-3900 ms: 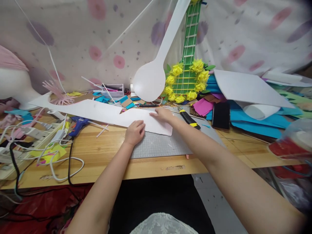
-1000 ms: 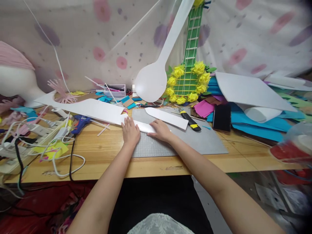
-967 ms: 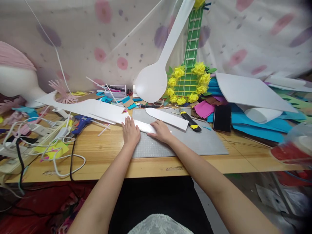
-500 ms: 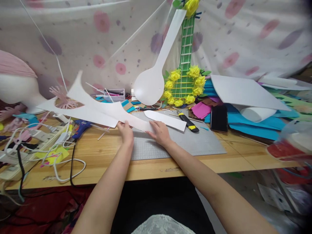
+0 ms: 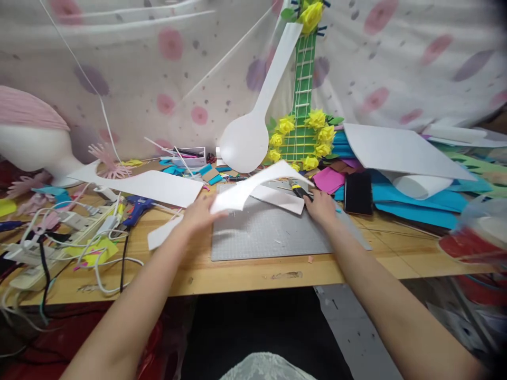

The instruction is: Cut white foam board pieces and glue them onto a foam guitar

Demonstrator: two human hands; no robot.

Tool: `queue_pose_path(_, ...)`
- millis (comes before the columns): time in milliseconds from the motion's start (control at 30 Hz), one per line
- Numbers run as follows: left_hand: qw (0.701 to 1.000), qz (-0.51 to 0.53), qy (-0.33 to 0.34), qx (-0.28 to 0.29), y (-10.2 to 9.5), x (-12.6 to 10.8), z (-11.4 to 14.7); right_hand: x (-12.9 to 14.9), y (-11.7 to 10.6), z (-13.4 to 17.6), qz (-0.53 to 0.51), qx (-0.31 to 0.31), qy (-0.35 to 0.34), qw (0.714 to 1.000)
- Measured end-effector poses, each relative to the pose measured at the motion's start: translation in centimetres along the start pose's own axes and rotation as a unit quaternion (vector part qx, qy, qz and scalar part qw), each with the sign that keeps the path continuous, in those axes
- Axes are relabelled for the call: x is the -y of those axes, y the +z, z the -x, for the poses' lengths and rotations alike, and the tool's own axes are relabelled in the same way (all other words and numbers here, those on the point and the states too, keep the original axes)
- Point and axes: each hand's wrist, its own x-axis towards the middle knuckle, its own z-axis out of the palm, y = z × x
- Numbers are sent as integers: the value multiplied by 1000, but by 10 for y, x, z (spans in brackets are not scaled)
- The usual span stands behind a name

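Note:
My left hand (image 5: 200,212) is closed on a curved white foam-sheet offcut (image 5: 257,182), which arches up over the grey cutting mat (image 5: 269,237). At the mat's right side my right hand (image 5: 322,207) has its fingers around the handle of a yellow and black utility knife (image 5: 297,188); most of the handle is hidden under the hand. A straight white strip (image 5: 283,199) lies on the mat, partly beneath the raised offcut. Left of my left hand rests another white cut sheet (image 5: 158,184), with a smaller white piece (image 5: 162,235) under my forearm.
A white spoon-shaped cutout (image 5: 245,140) leans beside a green guitar shape with yellow flowers (image 5: 303,100). Blue glue gun (image 5: 137,210), power strip (image 5: 75,248) and cables crowd the left. A phone (image 5: 358,192), blue sheets (image 5: 415,211) and a plastic tub (image 5: 475,232) are right.
My right hand has let go of the white sheet and moved right onto the utility knife. My left hand has shifted left; the curved offcut now arches over the mat, apart from the other sheet.

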Motion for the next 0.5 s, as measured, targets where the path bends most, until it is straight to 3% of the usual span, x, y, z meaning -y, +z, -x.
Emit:
queue_pose_path(67, 998, -33, 20, 46, 22, -8, 3, 4, -1, 2, 12, 16, -6, 1000)
queue_pose_path(167, 998, -55, 10, 33, 35, -10, 4, 9, -2, 3, 23, 20, -13, 999)
queue_pose_path(267, 998, -52, -8, -17, 33, 0, 5, 10, 0, 5, 22, 5, -1, 1000)
queue_pose_path(333, 996, -51, -56, -50, 28, 7, 6, 10, 0, 4, 11, 12, 23, 1000)
queue_pose_path(500, 986, -43, -139, -83, 21, 17, 9, 7, -7, -5, -79, 55, 128, 987)
